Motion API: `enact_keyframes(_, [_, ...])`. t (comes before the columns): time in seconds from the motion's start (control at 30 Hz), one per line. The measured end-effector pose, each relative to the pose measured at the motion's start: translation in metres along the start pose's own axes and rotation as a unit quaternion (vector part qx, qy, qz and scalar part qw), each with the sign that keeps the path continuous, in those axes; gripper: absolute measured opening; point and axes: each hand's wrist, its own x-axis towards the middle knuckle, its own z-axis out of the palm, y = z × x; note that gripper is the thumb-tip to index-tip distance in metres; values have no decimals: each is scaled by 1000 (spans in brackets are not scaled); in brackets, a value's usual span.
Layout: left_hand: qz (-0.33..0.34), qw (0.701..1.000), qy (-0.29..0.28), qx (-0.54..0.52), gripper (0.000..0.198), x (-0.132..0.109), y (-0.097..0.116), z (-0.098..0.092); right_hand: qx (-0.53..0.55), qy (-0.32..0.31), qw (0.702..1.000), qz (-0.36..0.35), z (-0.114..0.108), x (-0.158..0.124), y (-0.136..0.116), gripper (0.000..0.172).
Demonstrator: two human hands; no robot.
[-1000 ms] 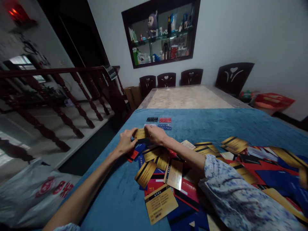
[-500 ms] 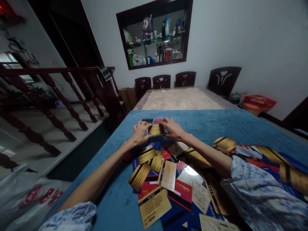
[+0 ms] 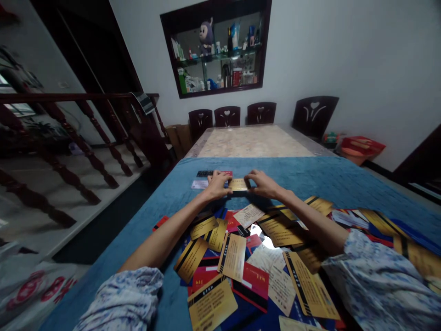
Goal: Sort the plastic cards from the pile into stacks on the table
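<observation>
A gold card (image 3: 238, 185) lies or is held low over the blue cloth, between my two hands. My left hand (image 3: 218, 186) has its thumb and fingers curled at the card's left edge. At the right edge my right hand (image 3: 263, 185) pinches with thumb and forefinger. Behind and left of my left hand are a black card (image 3: 204, 174), a red card (image 3: 227, 173) and a whitish card (image 3: 199, 184), partly hidden by the fingers. Closer to me, under my forearms, spreads a loose heap of gold, red, blue and cream cards, with one gold card (image 3: 232, 256) on top.
The blue cloth (image 3: 296, 174) covers the near part of a long table with a pale top (image 3: 262, 140). More cards (image 3: 379, 220) lie at the right. Dark chairs (image 3: 315, 115) stand beyond, a wooden railing (image 3: 99, 138) runs at left, and a plastic bag (image 3: 37, 285) sits lower left.
Both hands have moved right with the gold card between them. The whitish card now shows to the left of my left hand. The view has shifted slightly.
</observation>
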Motion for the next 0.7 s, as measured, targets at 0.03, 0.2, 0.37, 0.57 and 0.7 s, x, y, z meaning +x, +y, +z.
enact_keyframes(0.03, [-3, 1000, -6, -1, 55, 3, 1, 2, 2, -3, 1000, 3, 1, 1, 4, 38])
enact_keyframes(0.2, [-15, 999, -39, 3, 55, 17, 7, 10, 0, -13, 1000, 21, 5, 4, 21, 35])
enact_keyframes(0.37, [-18, 998, -63, 12, 56, 27, 11, 13, -10, -20, 999, 32, 8, 7, 30, 36])
enact_keyframes(0.57, [-8, 997, -79, 23, 50, 37, 13, 17, -2, -13, 999, 45, 11, 8, 36, 41])
enact_keyframes(0.7, [-13, 996, -84, 22, 45, 41, 13, 18, -1, -15, 998, 58, 14, 7, 38, 42])
